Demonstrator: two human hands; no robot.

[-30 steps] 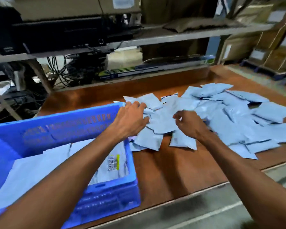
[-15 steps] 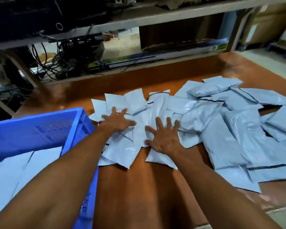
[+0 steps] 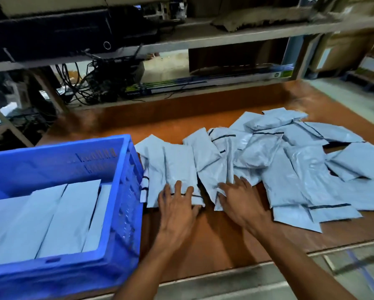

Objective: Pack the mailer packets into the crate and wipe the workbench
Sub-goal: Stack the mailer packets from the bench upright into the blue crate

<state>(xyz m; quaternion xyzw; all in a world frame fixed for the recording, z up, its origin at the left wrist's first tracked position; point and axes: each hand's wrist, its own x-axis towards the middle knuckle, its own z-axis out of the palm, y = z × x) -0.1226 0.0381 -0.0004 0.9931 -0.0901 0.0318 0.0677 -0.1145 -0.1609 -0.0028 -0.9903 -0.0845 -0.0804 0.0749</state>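
- Few mailer packets lie in the crate; most sprawl on the table right of it.
- Your left hand and right hand press those nearest the crate, fingers spread.
- Wiping seemingly remains.

Metal shelf, tangled cables, cardboard boxes

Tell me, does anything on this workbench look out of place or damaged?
Nothing looks damaged or spilled. The loose mailer packets lie in a jumbled, overlapping heap on the workbench, unlike the tidy rows inside the blue crate. One packet seems wedged on edge against the crate's outer wall.
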